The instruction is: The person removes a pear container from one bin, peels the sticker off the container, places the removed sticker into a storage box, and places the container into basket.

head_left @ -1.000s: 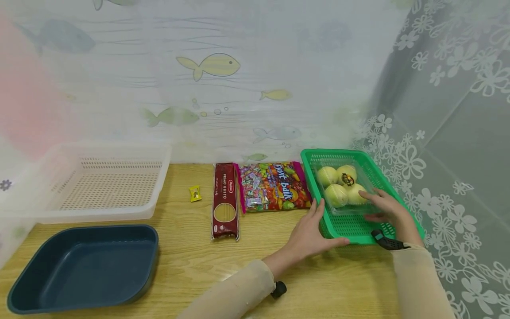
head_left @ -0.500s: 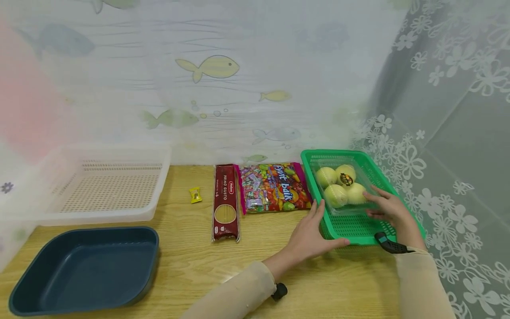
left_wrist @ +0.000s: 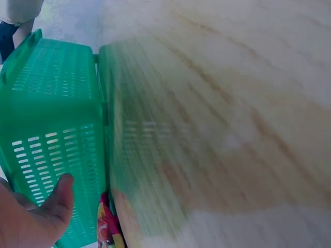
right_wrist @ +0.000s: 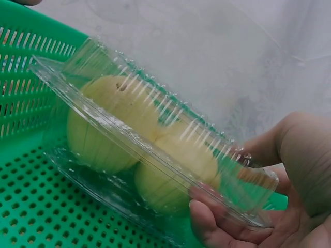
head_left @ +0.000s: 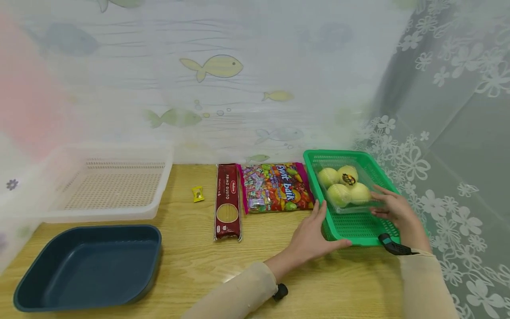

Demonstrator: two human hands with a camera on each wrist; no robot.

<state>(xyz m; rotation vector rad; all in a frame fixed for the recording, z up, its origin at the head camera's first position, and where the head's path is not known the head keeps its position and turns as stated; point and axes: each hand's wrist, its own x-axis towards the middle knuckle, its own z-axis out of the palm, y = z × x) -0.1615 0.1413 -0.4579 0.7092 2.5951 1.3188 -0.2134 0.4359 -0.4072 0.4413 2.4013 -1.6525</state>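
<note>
Item one: green basket (head_left: pixel 360 228), at the counter's (head_left: pixel 199 266) right end, hard against the flowered curtain (head_left: pixel 446 177); I see bare wood in front of it. The candy bag (head_left: pixel 276 187) lies just beside its left wall, the pasta packet (head_left: pixel 227 201) next over.

Item two: clear box of apples (head_left: pixel 345 188), in the basket's far half, its near end tilted up off the mesh floor.

My right hand (head_left: pixel 396 212) grasps the box's right end; in the right wrist view the fingers (right_wrist: pixel 217 219) curl under the rim, thumb above.

My left hand (head_left: pixel 314 232) rests relaxed against the basket's near left corner, thumb along the front rim, fingers straight up the side.

Far left: white basket (head_left: pixel 107 184), blue tray (head_left: pixel 87 266), well apart.
</note>
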